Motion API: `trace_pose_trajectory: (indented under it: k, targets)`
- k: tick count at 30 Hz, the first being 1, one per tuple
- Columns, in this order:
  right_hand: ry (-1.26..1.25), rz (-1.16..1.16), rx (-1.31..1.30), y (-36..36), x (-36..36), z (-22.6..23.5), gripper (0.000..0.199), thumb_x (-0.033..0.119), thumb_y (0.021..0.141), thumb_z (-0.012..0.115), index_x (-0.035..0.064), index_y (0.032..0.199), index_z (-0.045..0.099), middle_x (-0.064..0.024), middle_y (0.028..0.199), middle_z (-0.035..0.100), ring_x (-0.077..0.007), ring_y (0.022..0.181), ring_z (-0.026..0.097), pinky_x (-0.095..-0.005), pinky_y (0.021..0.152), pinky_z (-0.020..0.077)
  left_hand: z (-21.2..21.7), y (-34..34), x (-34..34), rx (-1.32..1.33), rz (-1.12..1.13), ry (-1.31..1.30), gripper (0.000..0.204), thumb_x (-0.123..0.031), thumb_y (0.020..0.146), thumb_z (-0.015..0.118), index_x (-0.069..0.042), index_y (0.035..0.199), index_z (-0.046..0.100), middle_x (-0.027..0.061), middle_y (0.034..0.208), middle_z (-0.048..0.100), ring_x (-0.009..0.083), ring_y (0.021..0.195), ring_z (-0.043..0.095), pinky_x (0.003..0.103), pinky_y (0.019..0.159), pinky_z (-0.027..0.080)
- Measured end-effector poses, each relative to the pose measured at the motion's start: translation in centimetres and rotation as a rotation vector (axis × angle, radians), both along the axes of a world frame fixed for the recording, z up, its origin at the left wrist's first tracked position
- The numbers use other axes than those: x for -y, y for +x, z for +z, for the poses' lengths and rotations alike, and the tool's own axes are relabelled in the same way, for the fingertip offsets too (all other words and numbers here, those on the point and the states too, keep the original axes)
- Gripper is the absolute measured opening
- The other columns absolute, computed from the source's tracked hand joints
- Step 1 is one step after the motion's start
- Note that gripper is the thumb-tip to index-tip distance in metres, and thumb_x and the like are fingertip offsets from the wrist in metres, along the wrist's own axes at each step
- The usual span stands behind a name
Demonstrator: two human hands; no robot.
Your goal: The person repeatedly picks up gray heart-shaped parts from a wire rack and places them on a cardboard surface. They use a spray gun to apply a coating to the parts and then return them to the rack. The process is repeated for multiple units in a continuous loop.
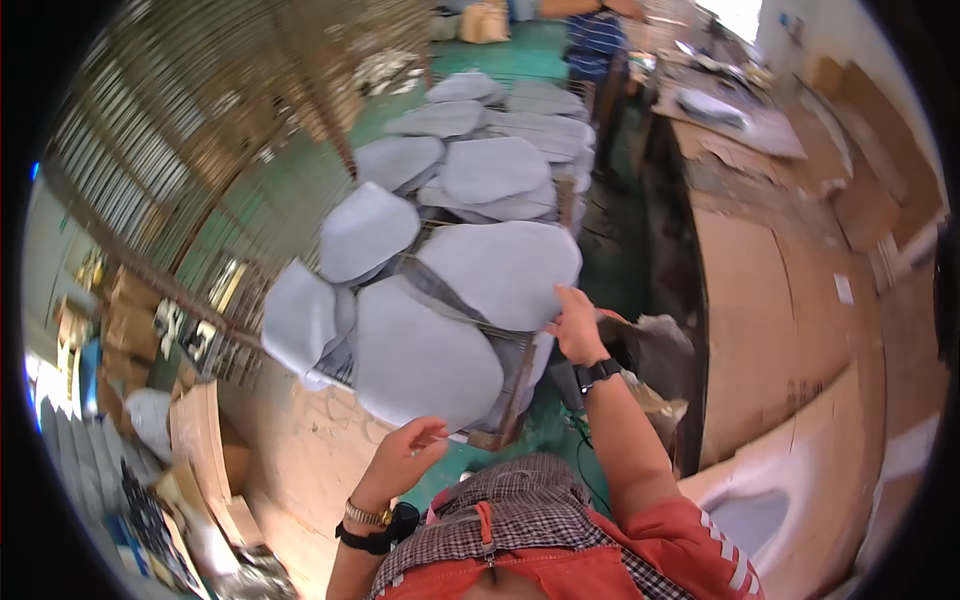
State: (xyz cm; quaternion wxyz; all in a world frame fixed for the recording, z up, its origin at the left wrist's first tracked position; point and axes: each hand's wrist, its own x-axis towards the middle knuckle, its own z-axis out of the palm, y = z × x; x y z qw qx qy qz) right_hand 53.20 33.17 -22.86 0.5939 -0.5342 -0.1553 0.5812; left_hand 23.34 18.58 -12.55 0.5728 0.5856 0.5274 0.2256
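Note:
Several flat, rounded pale-grey pieces lie overlapping on a wire rack in front of me; their material I cannot tell. At the rack's right edge, my right hand has its fingers apart against the rim of a large grey piece. Whether it grips that rim I cannot make out, but the fingers look spread rather than closed. My left hand hovers by the near edge of another large grey piece. Its fingers are loosely bent and apart, with nothing in them.
On the right runs a long bench covered with brown cardboard. A grey sack stands between bench and rack. Tall wire racking fills the left, with cardboard boxes below. Another person stands at the far end.

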Motion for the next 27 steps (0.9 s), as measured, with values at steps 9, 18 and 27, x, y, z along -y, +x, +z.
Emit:
trace_pose_trajectory:
  k: [9, 18, 27]
  targets:
    - [-0.18, 0.002, 0.125, 8.8, 24.3, -0.4, 0.028, 0.022, 0.088, 0.056, 0.0015, 0.107, 0.055, -0.0091, 0.085, 0.062, -0.0182, 0.069, 0.063, -0.0297, 0.061, 0.053, 2.8, 3.0, 7.3, -0.18, -0.294, 0.11, 0.013, -0.008, 0.082, 0.06, 0.004, 0.08, 0.063, 0.0077, 0.075, 0.063, 0.0129, 0.072, 0.058, 0.026, 0.067, 0.046]
    - [-0.782, -0.744, 1.096, 20.1, 62.6, -2.3, 0.035, 0.015, 0.076, 0.065, -0.0032, 0.104, 0.058, -0.0158, 0.093, 0.064, -0.0309, 0.085, 0.063, -0.0396, 0.076, 0.0506, 4.9, 16.3, 16.3, 0.025, -0.679, 0.081, 0.025, -0.014, 0.09, 0.049, 0.004, 0.08, 0.062, 0.0076, 0.076, 0.063, 0.0137, 0.073, 0.058, 0.026, 0.067, 0.045]
    - [-1.117, -0.762, 1.318, 25.3, 74.4, -2.1, 0.065, 0.014, 0.063, 0.069, 0.0002, 0.122, 0.045, -0.0239, 0.126, 0.042, -0.0405, 0.115, 0.04, -0.0464, 0.098, 0.0352, 0.5, 29.1, 20.0, -0.251, -0.889, 0.187, 0.021, -0.015, 0.084, 0.061, 0.003, 0.094, 0.061, 0.0071, 0.078, 0.063, 0.012, 0.071, 0.058, 0.026, 0.066, 0.047]
